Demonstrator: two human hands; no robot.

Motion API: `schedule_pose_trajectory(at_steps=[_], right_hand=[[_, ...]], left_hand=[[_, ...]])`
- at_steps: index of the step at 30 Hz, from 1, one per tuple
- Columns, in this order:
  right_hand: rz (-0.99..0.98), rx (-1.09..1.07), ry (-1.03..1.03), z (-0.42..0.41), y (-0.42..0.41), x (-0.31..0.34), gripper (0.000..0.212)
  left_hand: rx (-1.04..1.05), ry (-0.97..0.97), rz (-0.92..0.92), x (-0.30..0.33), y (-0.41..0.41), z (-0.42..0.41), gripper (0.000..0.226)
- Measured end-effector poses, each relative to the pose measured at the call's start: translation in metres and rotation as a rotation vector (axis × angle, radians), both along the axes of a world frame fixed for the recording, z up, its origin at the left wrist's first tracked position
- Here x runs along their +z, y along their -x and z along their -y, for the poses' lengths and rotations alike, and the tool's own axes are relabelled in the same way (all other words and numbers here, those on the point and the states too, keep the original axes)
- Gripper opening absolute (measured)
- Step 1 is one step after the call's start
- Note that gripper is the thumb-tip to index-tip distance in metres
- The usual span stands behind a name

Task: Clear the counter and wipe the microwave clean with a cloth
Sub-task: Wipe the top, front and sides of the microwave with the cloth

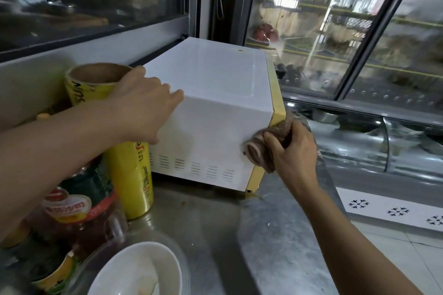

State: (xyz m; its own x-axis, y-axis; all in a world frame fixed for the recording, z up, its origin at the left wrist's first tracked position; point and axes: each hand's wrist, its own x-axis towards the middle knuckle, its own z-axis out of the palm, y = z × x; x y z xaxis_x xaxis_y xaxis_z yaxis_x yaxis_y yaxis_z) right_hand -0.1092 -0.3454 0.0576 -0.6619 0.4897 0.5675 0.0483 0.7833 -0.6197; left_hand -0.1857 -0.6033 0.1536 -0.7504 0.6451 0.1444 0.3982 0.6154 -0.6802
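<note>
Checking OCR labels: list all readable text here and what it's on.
Tall yellow cardboard roll: black lettering running sideways, partly hidden, not reliably readable.
Red and yellow label on clear plastic bottle: characters too blurred.
Dark green bottle label: too small.
White and yellow microwave: no text visible.

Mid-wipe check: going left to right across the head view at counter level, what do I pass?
Red-labelled jar → yellow roll → white microwave → brown cloth → right hand.
</note>
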Motion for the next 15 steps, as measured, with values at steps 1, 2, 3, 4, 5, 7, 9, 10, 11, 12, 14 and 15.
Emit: schedule_pose_trajectory(at_steps=[1, 2, 3, 4, 5, 7, 9, 10, 11, 12, 14, 15], right_hand=[[0.001, 0.041, -0.006, -0.002, 0.001, -0.003, 0.026], [-0.001, 0.080, 0.003, -0.003, 0.001, -0.007, 0.023], [-0.003, 0.114, 0.023, -0.003, 0.003, -0.011, 0.022], [-0.011, 0.144, 0.047, -0.003, 0.003, -0.017, 0.022], [-0.023, 0.165, 0.072, -0.003, 0.004, -0.022, 0.023], [-0.044, 0.189, 0.123, -0.004, 0.007, -0.034, 0.028], [-0.030, 0.187, 0.166, -0.003, 0.008, -0.050, 0.031], [-0.012, 0.180, 0.181, -0.003, 0.009, -0.061, 0.029], [0.013, 0.174, 0.196, -0.002, 0.008, -0.073, 0.027], [0.042, 0.170, 0.211, 0.000, 0.008, -0.085, 0.025], [0.102, 0.162, 0.233, 0.002, 0.007, -0.107, 0.024], [0.135, 0.155, 0.227, 0.002, 0.007, -0.117, 0.025]], left_hand=[[-0.016, -0.002, -0.006, 0.000, 0.001, 0.000, 0.084], [-0.033, -0.007, -0.006, 0.000, 0.002, 0.000, 0.078], [-0.045, -0.013, -0.002, 0.001, 0.003, 0.001, 0.072], [-0.052, -0.019, 0.004, 0.001, 0.004, 0.001, 0.067], [-0.057, -0.024, 0.010, 0.001, 0.005, 0.002, 0.063], [-0.061, -0.024, 0.014, 0.002, 0.007, 0.002, 0.062], [-0.069, -0.011, -0.001, 0.001, 0.009, 0.002, 0.064], [-0.074, -0.003, -0.020, 0.000, 0.009, 0.002, 0.064], [-0.079, 0.005, -0.037, -0.001, 0.010, 0.002, 0.065], [-0.083, 0.009, -0.046, -0.003, 0.011, 0.002, 0.065], [-0.089, 0.004, -0.049, -0.005, 0.012, 0.002, 0.064], [-0.090, -0.002, -0.047, -0.005, 0.013, 0.002, 0.064]])
